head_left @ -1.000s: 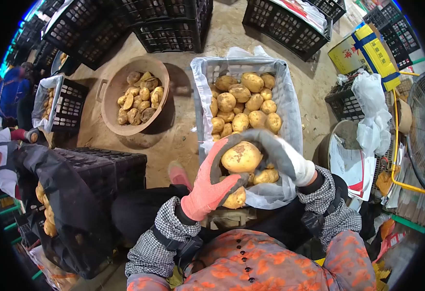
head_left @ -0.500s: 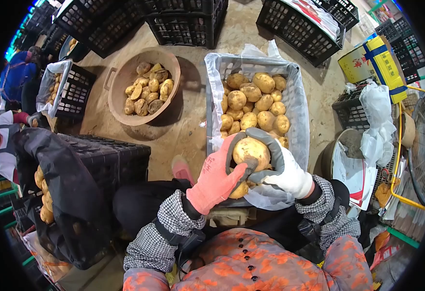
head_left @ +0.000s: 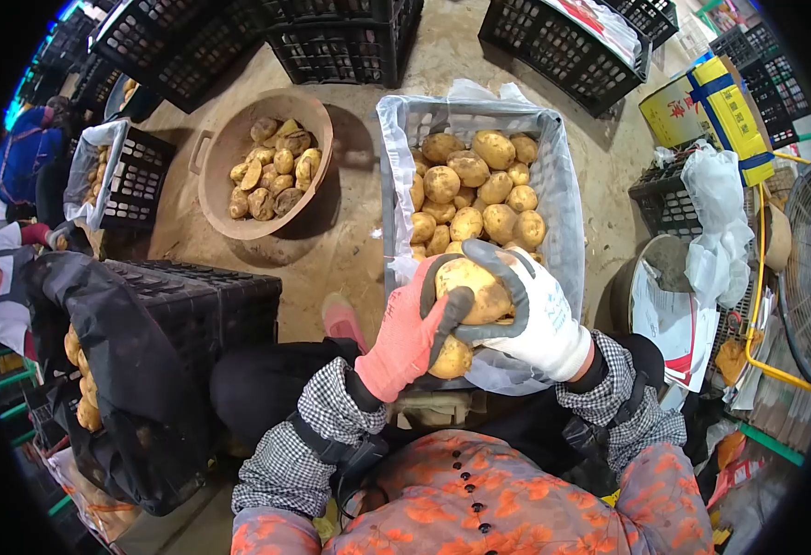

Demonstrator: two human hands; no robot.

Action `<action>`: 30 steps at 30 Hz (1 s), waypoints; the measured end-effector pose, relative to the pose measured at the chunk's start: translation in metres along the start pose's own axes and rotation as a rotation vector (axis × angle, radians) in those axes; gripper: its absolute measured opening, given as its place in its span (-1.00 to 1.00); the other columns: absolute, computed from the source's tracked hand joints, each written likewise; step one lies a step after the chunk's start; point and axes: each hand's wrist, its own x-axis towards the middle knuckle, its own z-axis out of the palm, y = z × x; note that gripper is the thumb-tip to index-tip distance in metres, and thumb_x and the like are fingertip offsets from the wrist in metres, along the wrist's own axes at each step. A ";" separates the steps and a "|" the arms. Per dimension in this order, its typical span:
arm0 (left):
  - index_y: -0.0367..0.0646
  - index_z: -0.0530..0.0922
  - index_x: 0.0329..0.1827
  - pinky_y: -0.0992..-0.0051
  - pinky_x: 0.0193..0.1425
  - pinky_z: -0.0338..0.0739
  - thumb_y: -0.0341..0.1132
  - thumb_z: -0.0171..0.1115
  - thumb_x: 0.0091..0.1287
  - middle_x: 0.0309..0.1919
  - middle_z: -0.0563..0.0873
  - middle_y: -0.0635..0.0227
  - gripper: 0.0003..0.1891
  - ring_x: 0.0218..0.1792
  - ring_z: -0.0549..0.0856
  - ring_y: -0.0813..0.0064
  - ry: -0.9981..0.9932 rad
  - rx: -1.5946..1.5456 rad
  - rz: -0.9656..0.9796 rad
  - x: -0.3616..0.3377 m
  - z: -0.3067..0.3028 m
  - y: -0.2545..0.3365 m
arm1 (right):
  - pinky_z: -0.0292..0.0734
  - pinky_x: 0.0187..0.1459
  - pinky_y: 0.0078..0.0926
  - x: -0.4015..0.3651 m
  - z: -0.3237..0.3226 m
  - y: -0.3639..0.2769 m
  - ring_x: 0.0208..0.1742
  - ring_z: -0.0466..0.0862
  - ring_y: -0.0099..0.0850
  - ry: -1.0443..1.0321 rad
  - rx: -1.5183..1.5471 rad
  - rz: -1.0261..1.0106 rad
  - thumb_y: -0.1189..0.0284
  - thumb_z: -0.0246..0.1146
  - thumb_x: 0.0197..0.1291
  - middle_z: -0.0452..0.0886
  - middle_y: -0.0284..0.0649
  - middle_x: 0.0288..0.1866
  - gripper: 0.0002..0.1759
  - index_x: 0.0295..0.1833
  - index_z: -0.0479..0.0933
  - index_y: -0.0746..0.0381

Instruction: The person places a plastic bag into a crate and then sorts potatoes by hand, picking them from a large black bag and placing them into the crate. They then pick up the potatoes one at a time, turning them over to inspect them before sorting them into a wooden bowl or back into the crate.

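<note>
Between my two gloved hands is a large potato [head_left: 473,289] with brown patches on its skin. My left hand [head_left: 412,328], in a pink glove with grey fingers, wraps its left side with the thumb across the front. My right hand [head_left: 527,310], in a white and grey glove, closes round its right side. Both are over the near end of a crate [head_left: 564,199] lined with clear plastic, which holds several potatoes [head_left: 468,168]. Another potato [head_left: 451,358] shows just below my hands; what supports it is partly hidden.
A brown basin [head_left: 216,199] with cut and dark-spotted potatoes stands left of the crate. Black crates [head_left: 331,51] line the far side, and another black crate [head_left: 211,310] stands at my left. A co-worker's gloved hand [head_left: 49,233] shows far left. A fan [head_left: 808,268] stands at right.
The potato in my hands has turned, showing a different side with a brown patch. My right hand has rotated over it, its back more visible. The whole view has shifted slightly.
</note>
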 end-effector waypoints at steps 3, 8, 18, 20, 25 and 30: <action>-0.26 0.41 0.26 0.39 0.15 0.51 -0.37 0.22 0.32 0.01 0.67 0.10 -0.55 0.05 0.66 0.36 -0.085 -0.038 -0.082 0.001 -0.005 0.007 | 0.48 0.06 -0.18 -0.001 0.003 0.001 0.03 0.54 -0.06 0.005 0.038 0.005 0.15 0.51 -0.10 0.54 -0.06 0.08 -0.09 0.40 0.34 0.18; -0.26 0.40 0.30 0.37 0.24 0.48 -0.02 0.12 0.44 0.12 0.61 0.17 -0.46 0.14 0.61 0.36 -0.134 0.171 0.172 0.001 -0.012 -0.010 | 0.46 0.10 -0.19 0.003 -0.005 -0.005 0.06 0.53 -0.05 -0.030 0.089 0.029 0.17 0.52 -0.10 0.54 -0.05 0.07 -0.10 0.39 0.35 0.20; -0.20 0.15 0.50 0.39 0.42 0.26 -0.08 0.23 0.39 0.34 0.39 0.23 -0.28 0.35 0.38 0.44 -0.234 -0.565 -0.173 -0.006 -0.001 0.019 | 0.48 0.11 -0.28 0.003 0.006 0.017 0.01 0.62 -0.15 0.187 0.872 0.103 0.11 0.21 0.31 0.63 -0.03 -0.09 -0.48 0.15 0.52 0.32; -0.20 0.13 0.51 0.38 0.43 0.25 -0.12 0.25 0.38 0.35 0.39 0.23 -0.27 0.36 0.37 0.44 -0.263 -0.610 -0.179 -0.009 0.000 0.025 | 0.53 0.00 -0.36 0.005 -0.006 0.023 -0.05 0.63 -0.34 0.157 0.644 0.305 0.08 -0.02 0.46 0.65 -0.18 -0.10 -0.49 0.09 0.56 0.30; -0.20 0.10 0.53 0.37 0.46 0.23 -0.28 0.25 0.35 0.40 0.35 0.23 -0.26 0.39 0.35 0.42 -0.190 -0.647 -0.254 -0.014 -0.008 0.024 | 0.36 0.22 -0.41 0.011 -0.001 0.016 0.16 0.52 -0.40 0.036 0.826 0.192 0.20 0.11 0.35 0.54 -0.12 0.12 -0.47 0.31 0.41 0.31; -0.23 0.23 0.47 0.35 0.48 0.21 -0.44 0.23 0.24 0.37 0.42 0.06 -0.31 0.40 0.39 0.26 -0.181 0.082 0.054 -0.018 -0.014 0.013 | 0.44 0.17 -0.35 -0.004 0.020 0.036 0.09 0.59 -0.29 0.048 0.402 -0.039 0.38 0.23 0.23 0.59 -0.09 0.04 -0.54 0.22 0.45 0.34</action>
